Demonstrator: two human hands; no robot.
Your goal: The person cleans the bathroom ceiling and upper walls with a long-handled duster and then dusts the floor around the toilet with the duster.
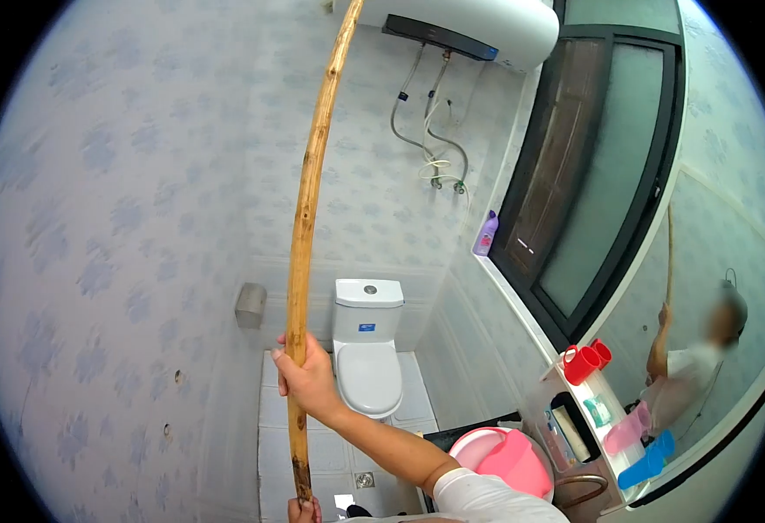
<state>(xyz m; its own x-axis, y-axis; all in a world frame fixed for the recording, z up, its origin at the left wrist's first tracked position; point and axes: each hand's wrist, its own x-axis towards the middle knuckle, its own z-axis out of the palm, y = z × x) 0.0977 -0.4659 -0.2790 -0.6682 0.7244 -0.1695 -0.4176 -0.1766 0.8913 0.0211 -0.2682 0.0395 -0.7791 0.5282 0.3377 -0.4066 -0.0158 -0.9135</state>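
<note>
A long wooden pole (306, 209) rises almost upright through the middle of the view, its top beyond the upper edge. My right hand (310, 377) is closed around its lower part, in front of the floor left of the white toilet (369, 370). At the bottom edge, my left hand (304, 511) grips the dark lower end of the pole and is only partly visible. The pole's upper part passes in front of the left end of the white water heater (487, 26).
A window (605, 166) with a dark frame is at the right, a purple bottle (486, 234) on its sill. Below it, a shelf (596, 405) holds several cups beside a mirror (705, 261). Pink basins (513, 462) sit at lower right. A metal box (250, 305) hangs on the wall.
</note>
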